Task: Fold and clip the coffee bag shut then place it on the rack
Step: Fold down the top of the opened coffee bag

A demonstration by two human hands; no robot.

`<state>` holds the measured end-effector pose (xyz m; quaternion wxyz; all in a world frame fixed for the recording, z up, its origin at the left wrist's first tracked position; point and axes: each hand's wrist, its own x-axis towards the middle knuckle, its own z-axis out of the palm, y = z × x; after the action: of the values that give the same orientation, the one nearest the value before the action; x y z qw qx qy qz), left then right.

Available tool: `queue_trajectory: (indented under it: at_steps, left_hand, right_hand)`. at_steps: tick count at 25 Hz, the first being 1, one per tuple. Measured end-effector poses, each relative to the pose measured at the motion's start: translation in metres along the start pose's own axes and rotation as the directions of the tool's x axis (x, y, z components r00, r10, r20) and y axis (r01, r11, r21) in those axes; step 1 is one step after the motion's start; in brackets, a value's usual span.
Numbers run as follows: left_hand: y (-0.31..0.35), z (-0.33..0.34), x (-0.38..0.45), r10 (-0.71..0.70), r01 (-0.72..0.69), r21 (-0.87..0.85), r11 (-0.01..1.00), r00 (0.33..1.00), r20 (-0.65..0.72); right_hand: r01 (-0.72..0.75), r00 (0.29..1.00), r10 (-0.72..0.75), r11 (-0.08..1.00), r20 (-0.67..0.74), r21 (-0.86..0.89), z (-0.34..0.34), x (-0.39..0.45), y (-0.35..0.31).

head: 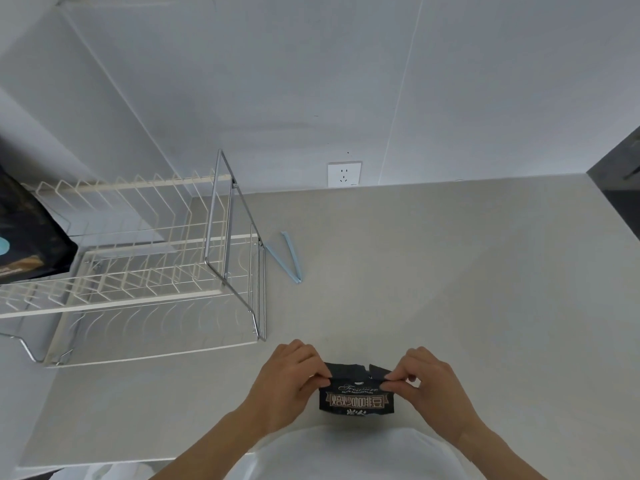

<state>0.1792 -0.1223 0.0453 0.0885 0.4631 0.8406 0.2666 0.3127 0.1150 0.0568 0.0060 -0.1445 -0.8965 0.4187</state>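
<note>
Near the counter's front edge, well in front of the white wire rack (138, 271): small black coffee bag (356, 396), upright, label facing the camera, torn top edge bent over. Pinched at its upper left corner by the left hand (291, 379), at its upper right corner by the right hand (426, 382), fingers narrow on the fold. Just right of the rack, flat on the counter (450, 271), untouched: pale blue clip (289, 258), splayed in a V. On the rack's far left end: larger dark bag (27, 233).
</note>
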Motion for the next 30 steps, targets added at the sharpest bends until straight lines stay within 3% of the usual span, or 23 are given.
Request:
queue_trajectory:
  at_steps: [6, 10, 13, 19, 23, 27, 30]
  left_hand:
    - [0.001, 0.001, 0.001, -0.055, 0.057, 0.03, 0.998, 0.995, -0.084]
    - [-0.001, 0.005, -0.006, -0.124, 0.122, -0.085, 0.989, 0.992, -0.025]
    - [-0.002, 0.01, -0.011, -0.108, 0.113, -0.091, 0.989, 0.993, 0.056]
    - [0.003, 0.024, -0.008, -0.234, 0.235, -0.176, 0.956, 0.972, 0.026]
    - [0.0, 0.022, -0.009, -0.286, 0.291, -0.19, 0.937, 0.957, 0.057]
    - [-0.004, 0.011, -0.009, -0.301, 0.354, -0.284, 0.891, 0.93, 0.213]
    - [-0.024, -0.009, 0.006, -0.313, 0.541, -0.387, 0.747, 0.799, 0.513]
  right_hand:
    - [-0.064, 0.998, 0.064, 0.998, -0.008, -0.026, 0.003, 0.002, -0.001]
    - [-0.097, 0.995, 0.095, 0.992, 0.032, 0.085, 0.008, 0.0, 0.005]
    - [-0.066, 0.994, 0.063, 0.997, 0.087, 0.042, 0.017, -0.005, 0.009]
    - [-0.161, 0.987, 0.163, 0.983, -0.017, 0.084, 0.027, -0.005, 0.01]
    - [-0.162, 0.987, 0.163, 0.982, -0.001, 0.098, 0.029, -0.002, 0.008]
    - [-0.17, 0.985, 0.166, 0.982, 0.049, 0.078, 0.032, -0.002, 0.009]
    - [-0.187, 0.98, 0.18, 0.978, 0.083, 0.093, 0.03, 0.0, 0.011]
